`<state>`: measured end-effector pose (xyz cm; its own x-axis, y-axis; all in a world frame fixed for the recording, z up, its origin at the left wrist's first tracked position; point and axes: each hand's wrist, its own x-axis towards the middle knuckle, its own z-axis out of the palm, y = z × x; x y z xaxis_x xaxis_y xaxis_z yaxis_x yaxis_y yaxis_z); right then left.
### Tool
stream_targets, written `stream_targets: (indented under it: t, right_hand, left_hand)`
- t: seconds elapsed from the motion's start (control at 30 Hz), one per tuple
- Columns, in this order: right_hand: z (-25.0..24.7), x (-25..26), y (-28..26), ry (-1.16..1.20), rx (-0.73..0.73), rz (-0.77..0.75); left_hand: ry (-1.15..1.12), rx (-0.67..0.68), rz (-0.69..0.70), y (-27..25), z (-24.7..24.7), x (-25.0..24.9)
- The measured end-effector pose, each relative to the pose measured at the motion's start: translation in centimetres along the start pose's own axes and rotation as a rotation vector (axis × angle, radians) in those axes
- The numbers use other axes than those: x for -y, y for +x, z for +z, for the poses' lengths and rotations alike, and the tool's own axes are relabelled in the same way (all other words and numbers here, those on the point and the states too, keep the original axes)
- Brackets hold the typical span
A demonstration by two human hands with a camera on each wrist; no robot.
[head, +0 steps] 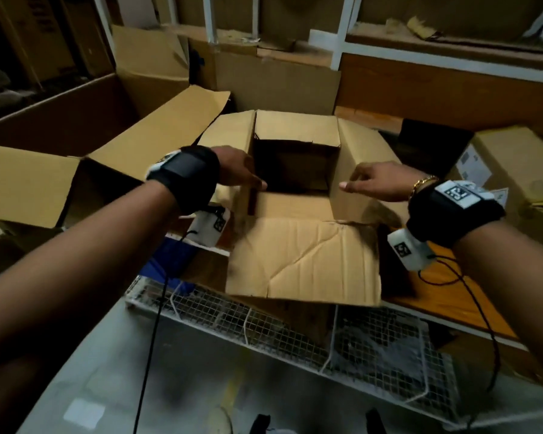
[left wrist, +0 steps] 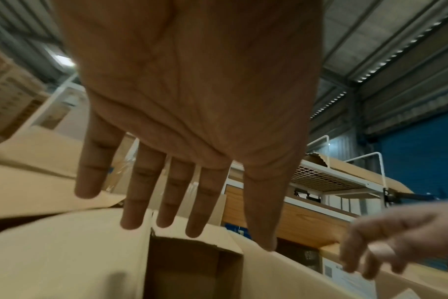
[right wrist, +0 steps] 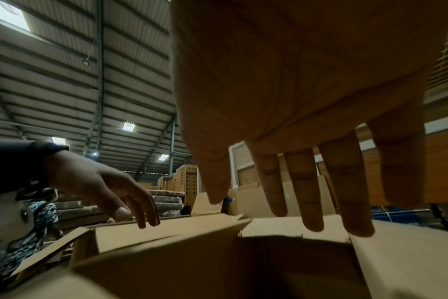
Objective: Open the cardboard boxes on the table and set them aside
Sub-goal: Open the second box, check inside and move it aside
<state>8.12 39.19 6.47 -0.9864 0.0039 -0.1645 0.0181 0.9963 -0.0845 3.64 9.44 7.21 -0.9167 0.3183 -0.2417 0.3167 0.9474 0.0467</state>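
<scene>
A brown cardboard box [head: 298,258] stands open in front of me, its flaps spread and its inside dark and empty. My left hand [head: 239,170] hovers over the left flap [head: 229,133] with straight, spread fingers [left wrist: 146,192], holding nothing. My right hand [head: 373,183] reaches over the right flap [head: 361,164], its fingers [right wrist: 307,192] also straight and apart. In both wrist views the palms hang just above the box's open mouth [left wrist: 187,263] [right wrist: 289,263]. The creased near flap lies folded toward me.
Another opened box [head: 85,158] lies at the left with its flaps out. A closed box with a white label [head: 508,164] sits at the right. White wire-mesh shelving [head: 295,327] runs below the orange table edge [head: 445,296]. Racks with more cardboard stand behind.
</scene>
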Motion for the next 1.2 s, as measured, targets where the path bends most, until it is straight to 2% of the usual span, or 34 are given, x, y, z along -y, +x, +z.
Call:
stream_targets:
  t: [0.07, 0.2, 0.33, 0.47, 0.6, 0.8, 0.93, 1.0, 1.13, 1.2]
  right_hand:
    - [-1.7, 1.0, 2.1, -0.005, 0.009, -0.001]
    - [-3.0, 3.4, 7.2, 0.01, -0.007, 0.03]
    - [-1.5, 5.5, 11.6, 0.105, -0.026, 0.074]
    - [1.3, 6.6, 15.3, 0.211, -0.014, 0.084]
    - [3.7, 7.2, 18.5, 0.184, 0.071, 0.089]
    - [6.8, 8.5, 22.1, 0.116, 0.213, 0.067]
    - [11.0, 8.8, 23.0, 0.095, 0.28, 0.105]
    - [11.8, 8.6, 23.2, 0.138, 0.218, 0.164]
    - [8.6, 7.9, 24.0, 0.14, -0.222, 0.164]
    - [5.8, 6.9, 25.2, 0.099, -0.307, 0.144]
  left_hand:
    - [0.04, -0.01, 0.005, 1.8, -1.2, 0.3]
    - [0.043, 0.072, -0.005, 6.2, -1.7, 1.3]
    - [-0.014, 0.058, -0.046, 10.1, -0.9, 2.4]
    - [-0.062, 0.101, -0.082, 12.7, 0.7, 3.4]
    - [-0.017, 0.093, -0.032, 12.8, 1.7, 4.3]
    - [0.167, 0.134, 0.07, 11.2, 2.0, 5.4]
    - [0.119, 0.054, 0.034, 11.2, 1.6, 6.6]
    - [0.024, 0.085, -0.002, 11.9, 1.6, 7.1]
    - [-0.097, 0.199, -0.014, 12.7, 2.3, 7.9]
    - [-0.089, 0.2, -0.002, 13.0, 2.4, 7.9]
